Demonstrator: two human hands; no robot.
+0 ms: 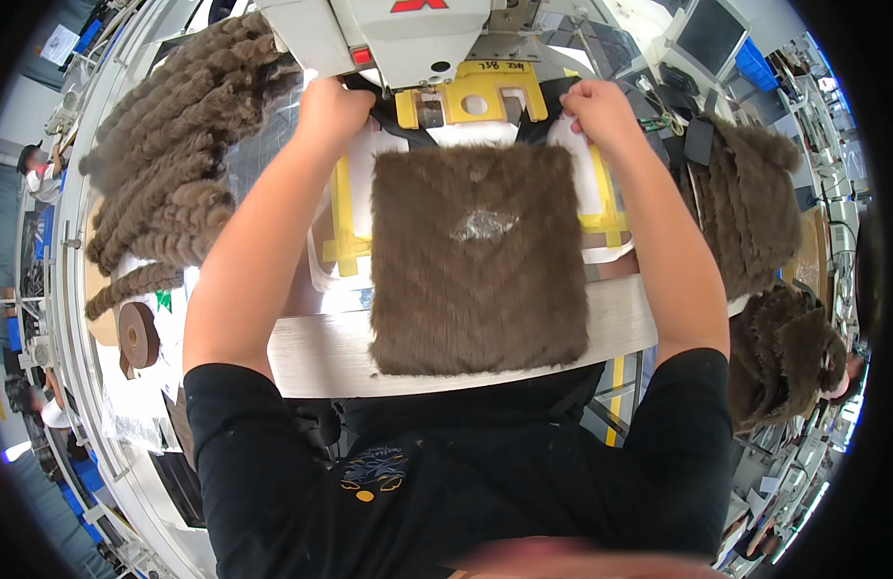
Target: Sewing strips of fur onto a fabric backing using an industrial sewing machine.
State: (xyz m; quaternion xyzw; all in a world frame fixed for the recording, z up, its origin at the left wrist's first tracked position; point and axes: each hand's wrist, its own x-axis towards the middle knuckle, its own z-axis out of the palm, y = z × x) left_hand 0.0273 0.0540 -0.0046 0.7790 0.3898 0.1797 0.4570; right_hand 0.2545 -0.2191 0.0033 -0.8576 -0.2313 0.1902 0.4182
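Note:
My left hand [335,106] is closed, pinching a black fabric strip [543,124] at the left of a sewing machine's yellow clamp plate [494,108]. On the other side my right hand [601,111] pinches the strip's right part, fingertips curled in. The strip passes beneath the plate, which hides its middle. Toward me from the plate lies a square brown fur panel [475,309] with a small shiny clear patch [485,225] on it. White template sheets edged with yellow tape [345,217] show at both sides of the panel.
The white machine head [408,39] stands over the plate. Brown fur strips [166,145] lie in a heap at left, near a brown tape roll [138,334]. More fur pieces [750,207] are stacked at right. A screen [709,37] is at far right. People work in the left background.

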